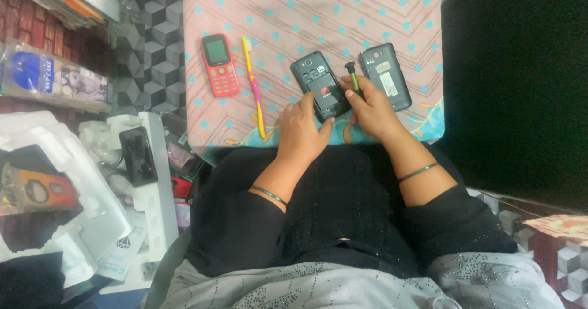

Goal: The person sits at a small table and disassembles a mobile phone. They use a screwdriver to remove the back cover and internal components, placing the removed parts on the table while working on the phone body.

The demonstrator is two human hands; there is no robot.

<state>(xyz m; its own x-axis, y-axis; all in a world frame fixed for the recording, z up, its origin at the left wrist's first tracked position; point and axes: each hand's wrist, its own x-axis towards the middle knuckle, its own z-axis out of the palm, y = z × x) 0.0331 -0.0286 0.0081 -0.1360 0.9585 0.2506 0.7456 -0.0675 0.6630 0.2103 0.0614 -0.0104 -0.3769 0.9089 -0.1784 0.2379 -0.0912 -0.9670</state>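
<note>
One opened black phone (321, 85), light, rigid and likely fragile inside, lies on the dotted cloth (306, 15); the left hand (300, 128) pinches its lower edge, the right hand (370, 104) grips a green-handled screwdriver (352, 76).

Phone repair spot: opened phone (323, 86), packaged accessories (52, 76), foam packing (73, 180).

The lower end of the opened black phone (320, 85) sits under the left hand (301, 131) and right hand (372, 108), so that part's a mystery, and the tip of the little green-handled screwdriver (352, 76) is buried behind the right fingers. At 9 o'clock the white foam packaging (67, 162) runs off the frame. At 3 o'clock it's one dark blur.
</note>
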